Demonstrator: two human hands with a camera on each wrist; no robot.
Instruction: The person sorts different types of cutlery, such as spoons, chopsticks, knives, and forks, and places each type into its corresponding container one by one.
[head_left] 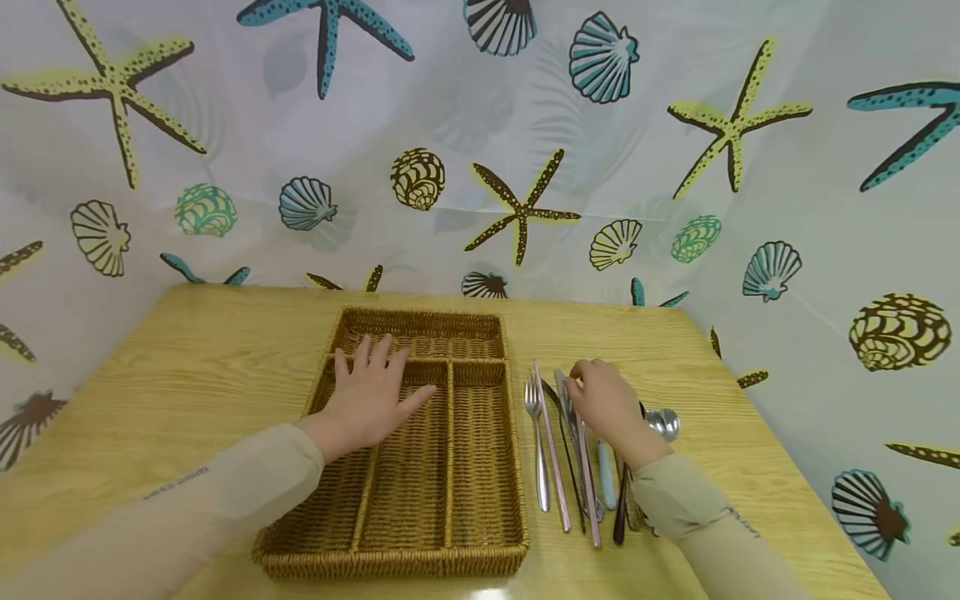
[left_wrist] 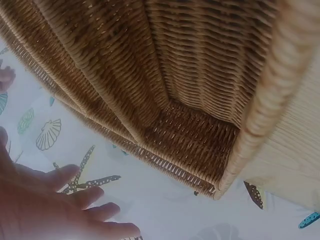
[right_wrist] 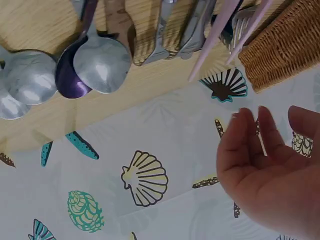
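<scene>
My left hand (head_left: 367,404) is spread over the wicker cutlery tray (head_left: 397,557), fingers straight and nothing in them. In the left wrist view the tray's woven compartments (left_wrist: 200,60) show no cutlery. My right hand (head_left: 609,408) hovers over a row of cutlery to the tray's right. Its fingers are loosely bent and hold nothing in the right wrist view. Near it lie a fork (head_left: 533,408), pink chopsticks (head_left: 553,458), a light blue handle (head_left: 606,479) and metal spoons (head_left: 663,423). A purple spoon (right_wrist: 70,77) rests partly beneath a silver one (right_wrist: 102,65). The hand hides some pieces.
A light wooden table (head_left: 225,358) carries the tray and cutlery. White cloth (head_left: 360,242) printed with shells and starfish rises behind the table and along both sides.
</scene>
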